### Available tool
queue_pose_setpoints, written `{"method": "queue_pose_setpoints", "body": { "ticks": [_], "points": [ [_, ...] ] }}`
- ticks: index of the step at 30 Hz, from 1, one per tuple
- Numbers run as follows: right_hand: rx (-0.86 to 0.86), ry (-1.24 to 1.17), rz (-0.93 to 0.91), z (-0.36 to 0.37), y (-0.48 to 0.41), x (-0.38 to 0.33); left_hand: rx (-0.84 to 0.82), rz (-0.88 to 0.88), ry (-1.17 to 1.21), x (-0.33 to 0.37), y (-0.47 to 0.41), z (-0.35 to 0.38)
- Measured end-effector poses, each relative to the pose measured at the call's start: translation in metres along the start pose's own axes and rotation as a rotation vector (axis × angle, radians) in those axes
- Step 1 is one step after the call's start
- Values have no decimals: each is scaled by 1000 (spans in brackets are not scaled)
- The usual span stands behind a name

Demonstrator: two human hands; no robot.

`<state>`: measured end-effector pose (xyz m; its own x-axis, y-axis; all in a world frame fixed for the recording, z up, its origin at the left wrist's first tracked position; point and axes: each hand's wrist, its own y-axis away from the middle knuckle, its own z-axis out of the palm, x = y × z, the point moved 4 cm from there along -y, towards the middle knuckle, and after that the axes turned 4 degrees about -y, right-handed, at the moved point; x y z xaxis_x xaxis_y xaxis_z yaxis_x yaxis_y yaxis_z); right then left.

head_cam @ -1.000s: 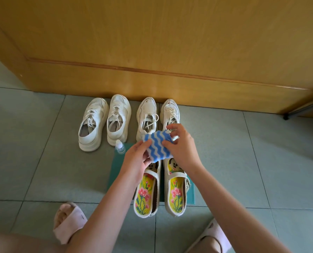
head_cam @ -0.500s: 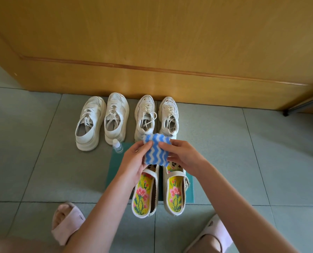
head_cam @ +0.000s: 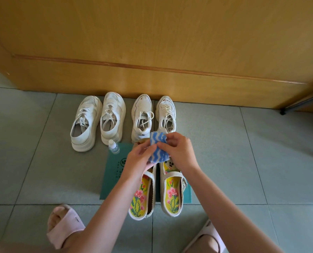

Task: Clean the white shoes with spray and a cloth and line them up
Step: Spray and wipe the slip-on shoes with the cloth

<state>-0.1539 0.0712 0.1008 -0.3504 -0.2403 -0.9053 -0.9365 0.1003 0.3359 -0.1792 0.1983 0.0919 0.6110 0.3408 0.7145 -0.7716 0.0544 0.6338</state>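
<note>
Cloth (head_cam: 158,151) now tilted (midair), left hand (head_cam: 138,160), right hand (head_cam: 180,152) pinching

You hold a soft woven cloth (head_cam: 158,149); sneakers (head_cam: 85,123) look mesh-and-leather, bottle (head_cam: 113,147) clear plastic, floor (head_cam: 243,161) matt tile, door (head_cam: 152,42) smooth wood.

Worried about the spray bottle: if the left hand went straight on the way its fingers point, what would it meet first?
The left hand points up-right into the blue wavy cloth it pinches, then probably the right hand. The spray bottle sits left of that line.
</note>
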Motion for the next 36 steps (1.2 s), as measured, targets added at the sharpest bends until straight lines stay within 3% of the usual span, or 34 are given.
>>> {"method": "queue_pose_setpoints", "body": {
  "ticks": [3, 8, 12, 17, 24, 30, 36],
  "points": [
    [108, 130, 1, 1, 2, 5, 4, -3, 17, -4, -1, -2],
    [-139, -323, 360, 6, 8, 23, -26, 16, 12, -4, -3, 2],
    [7, -482, 358, -17, -5, 26, 4, 22, -142, -12, -2, 2],
    [190, 13, 167, -65, -43, 27, 36, 159, -675, -41, 12, 17],
    [72, 519, -41, -45, -78, 29, 177, 185, -959, -77, 15, 42],
    [74, 593, -69, -26, -80, 50, 302, 151, -1154, -88, 16, 56],
    [20, 579, -120, -30, -75, 63, 374, 256, -1319, -104, 10, 56]
  ]
}}
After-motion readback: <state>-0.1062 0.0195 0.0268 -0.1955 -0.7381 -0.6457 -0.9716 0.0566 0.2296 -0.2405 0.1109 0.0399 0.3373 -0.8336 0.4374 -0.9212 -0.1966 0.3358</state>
